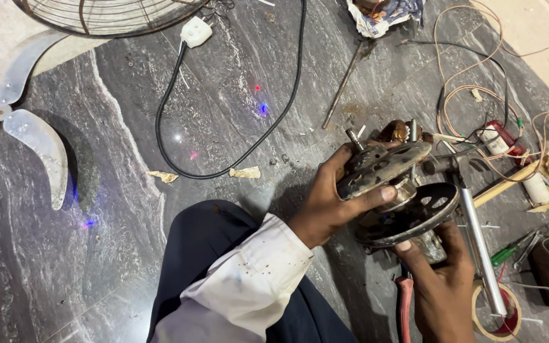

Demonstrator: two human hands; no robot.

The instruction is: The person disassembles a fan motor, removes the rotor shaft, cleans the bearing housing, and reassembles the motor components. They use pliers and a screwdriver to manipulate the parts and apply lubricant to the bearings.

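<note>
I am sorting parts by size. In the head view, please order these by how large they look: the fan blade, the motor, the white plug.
1. fan blade, partly cut off at the left edge
2. motor, nearer the camera, so unsure against the blade
3. white plug

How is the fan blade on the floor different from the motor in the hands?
The fan blade is clear, flat and thin; the fan motor is dark, rusty-looking metal, round and chunky. The blade lies untouched on the floor; the motor is held up by the left hand and right hand.

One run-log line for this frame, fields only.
left hand: grips upper motor cover | right hand: supports lower motor cover | fan blade, black power cord: on floor
</note>
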